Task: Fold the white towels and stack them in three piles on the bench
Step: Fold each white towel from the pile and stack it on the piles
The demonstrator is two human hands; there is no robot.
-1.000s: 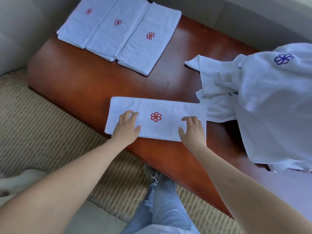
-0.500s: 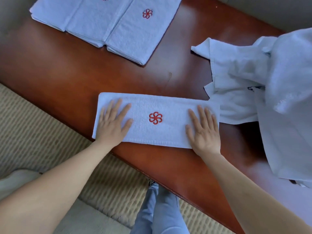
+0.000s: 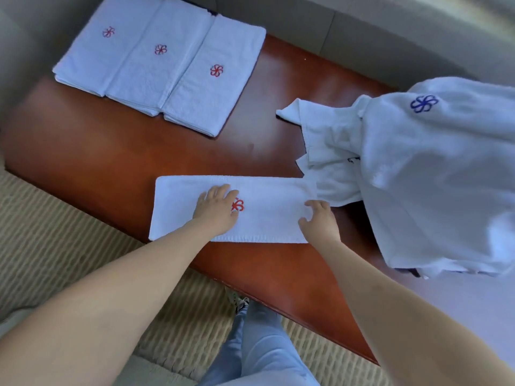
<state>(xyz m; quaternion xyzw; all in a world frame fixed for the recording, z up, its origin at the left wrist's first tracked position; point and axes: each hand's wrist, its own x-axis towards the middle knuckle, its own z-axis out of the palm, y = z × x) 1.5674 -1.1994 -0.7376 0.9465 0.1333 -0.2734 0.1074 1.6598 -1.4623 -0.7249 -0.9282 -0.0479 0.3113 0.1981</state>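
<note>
A folded white towel [image 3: 273,199] with a red flower emblem lies near the front edge of the reddish wooden bench [image 3: 117,157]. My left hand [image 3: 216,208] rests flat on its middle, partly covering the emblem. My right hand [image 3: 319,220] touches the towel's right end with fingers loosely bent; whether it grips the edge is unclear. Three folded towels lie side by side at the bench's far left: left pile [image 3: 103,48], middle pile [image 3: 156,62], right pile [image 3: 214,82].
A heap of unfolded white towels [image 3: 434,174], one with a blue flower emblem, covers the bench's right side and touches the folded towel's far right corner. Beige ribbed carpet [image 3: 55,240] lies below the bench. My jeans and a shoe [image 3: 239,300] show at the bottom.
My left hand slid from the towel's left end to its middle. My right hand's flat fingers have bent at the right end. The camera view pulled back.
</note>
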